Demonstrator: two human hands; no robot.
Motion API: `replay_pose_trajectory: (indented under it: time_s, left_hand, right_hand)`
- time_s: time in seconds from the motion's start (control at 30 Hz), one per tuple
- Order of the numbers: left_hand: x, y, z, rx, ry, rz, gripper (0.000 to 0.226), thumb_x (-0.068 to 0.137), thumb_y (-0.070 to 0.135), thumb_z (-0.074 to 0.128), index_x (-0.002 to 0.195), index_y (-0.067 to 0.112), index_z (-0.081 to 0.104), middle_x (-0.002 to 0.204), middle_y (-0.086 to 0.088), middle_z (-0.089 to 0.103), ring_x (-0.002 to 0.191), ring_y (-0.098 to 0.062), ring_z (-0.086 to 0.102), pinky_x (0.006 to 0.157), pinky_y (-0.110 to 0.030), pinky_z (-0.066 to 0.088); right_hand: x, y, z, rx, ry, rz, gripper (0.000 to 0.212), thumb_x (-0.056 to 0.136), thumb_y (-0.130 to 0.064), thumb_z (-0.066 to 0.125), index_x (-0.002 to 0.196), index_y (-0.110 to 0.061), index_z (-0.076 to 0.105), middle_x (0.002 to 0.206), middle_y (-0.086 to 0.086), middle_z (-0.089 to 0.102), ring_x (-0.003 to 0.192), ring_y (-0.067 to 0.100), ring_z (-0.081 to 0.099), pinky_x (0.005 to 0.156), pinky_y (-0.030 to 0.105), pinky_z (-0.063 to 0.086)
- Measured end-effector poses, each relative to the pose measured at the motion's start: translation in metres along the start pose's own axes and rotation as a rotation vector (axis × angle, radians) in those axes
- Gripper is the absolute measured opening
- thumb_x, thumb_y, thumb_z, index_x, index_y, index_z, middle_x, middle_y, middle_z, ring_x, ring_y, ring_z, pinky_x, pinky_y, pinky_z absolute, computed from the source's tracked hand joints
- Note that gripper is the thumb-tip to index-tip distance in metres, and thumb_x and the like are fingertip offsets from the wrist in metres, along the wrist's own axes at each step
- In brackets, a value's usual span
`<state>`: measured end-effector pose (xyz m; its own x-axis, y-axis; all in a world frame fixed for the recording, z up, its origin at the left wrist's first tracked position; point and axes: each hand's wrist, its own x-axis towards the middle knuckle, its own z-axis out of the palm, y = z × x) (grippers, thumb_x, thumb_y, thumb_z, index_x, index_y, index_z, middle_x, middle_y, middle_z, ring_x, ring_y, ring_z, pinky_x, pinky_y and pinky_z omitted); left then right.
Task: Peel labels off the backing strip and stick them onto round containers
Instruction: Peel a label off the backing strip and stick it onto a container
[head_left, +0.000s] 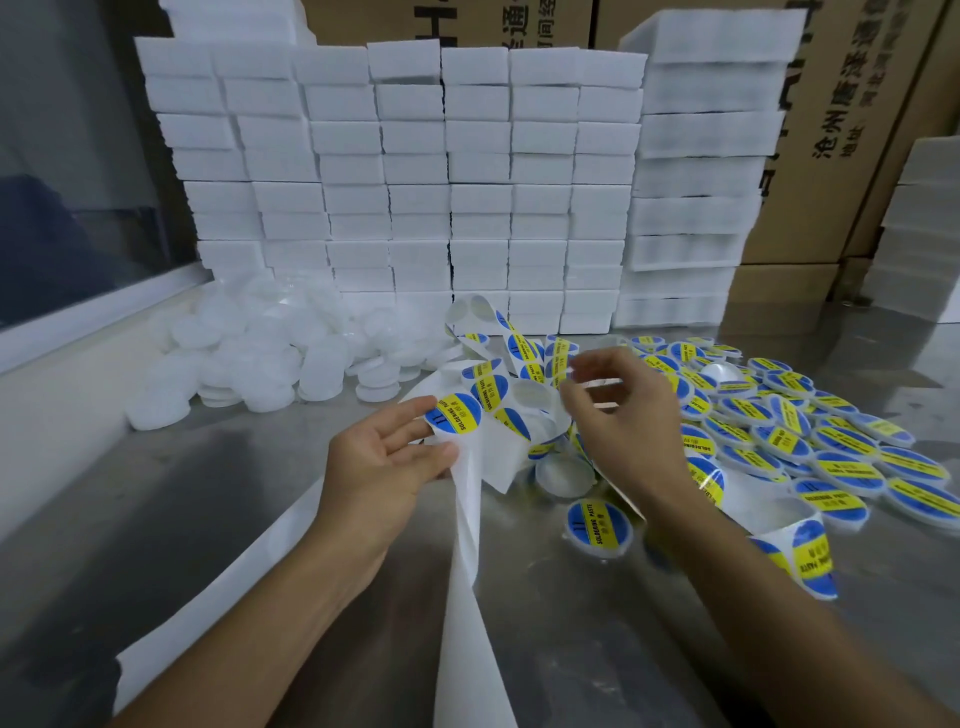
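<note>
The left hand (387, 465) pinches the thin, floppy backing strip (467, 519) above the tabletop (234, 519) while the right hand (618, 415) pinches its limp far part, where a sticky label (453, 413) probably lifts best by its edge

White foam blocks (415, 182); cardboard boxes (841, 130)

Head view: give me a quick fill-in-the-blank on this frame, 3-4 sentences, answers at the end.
1. The left hand holds the white backing strip, whose nearest label is blue and ____.
2. The labelled containers are piled on the ____ side of the metal table.
3. The unlabelled white containers lie in front of stacked white ____ blocks.
4. The English print on the labels reads "Soldering ____".

Answers: yellow; right; foam; Paste
</note>
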<state>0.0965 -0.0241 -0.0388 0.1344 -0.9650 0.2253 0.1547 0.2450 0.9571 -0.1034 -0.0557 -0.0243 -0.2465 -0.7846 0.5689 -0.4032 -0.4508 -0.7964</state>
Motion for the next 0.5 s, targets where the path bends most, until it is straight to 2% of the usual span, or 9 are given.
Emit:
replay_pose_trajectory:
  time_s: [0.1, 0.2, 0.37, 0.5]
  left_hand:
    - [0.001, -0.001, 0.000, 0.010, -0.004, 0.025, 0.034, 0.082, -0.013, 0.066, 0.101, 0.014, 0.070, 0.080, -0.005, 0.077, 0.066, -0.012, 0.071, 0.060, -0.019, 0.055]
    - [0.002, -0.002, -0.001, 0.030, -0.017, 0.060, 0.030, 0.082, -0.008, 0.068, 0.103, 0.014, 0.070, 0.082, -0.010, 0.076, 0.069, -0.017, 0.072, 0.062, -0.021, 0.056]
    - [0.002, -0.006, 0.000, 0.209, -0.050, 0.214, 0.033, 0.087, -0.004, 0.065, 0.101, 0.025, 0.058, 0.076, -0.003, 0.074, 0.068, -0.015, 0.072, 0.062, -0.024, 0.057]
    - [-0.001, -0.011, 0.001, 0.463, -0.067, 0.392, 0.040, 0.093, 0.001, 0.058, 0.099, 0.038, 0.045, 0.069, 0.002, 0.067, 0.054, -0.016, 0.055, 0.056, -0.035, 0.047]
  right_hand:
    - [-0.014, -0.012, 0.015, -0.060, -0.159, -0.259, 0.012, 0.086, -0.008, 0.071, 0.094, -0.016, 0.073, 0.090, -0.003, 0.068, 0.075, 0.006, 0.063, 0.064, 0.019, 0.050]
    - [-0.024, -0.017, 0.025, -0.144, -0.275, -0.470, 0.009, 0.086, -0.012, 0.073, 0.094, -0.014, 0.076, 0.086, 0.000, 0.066, 0.075, 0.008, 0.060, 0.065, 0.022, 0.048]
    - [-0.029, -0.018, 0.027, -0.226, -0.327, -0.562, 0.010, 0.089, -0.019, 0.072, 0.096, -0.015, 0.078, 0.084, -0.001, 0.065, 0.074, 0.011, 0.060, 0.062, 0.038, 0.051]
    - [-0.030, -0.021, 0.026, -0.321, -0.315, -0.615, 0.010, 0.090, -0.022, 0.070, 0.093, -0.016, 0.078, 0.078, 0.001, 0.065, 0.067, 0.018, 0.062, 0.054, 0.040, 0.051]
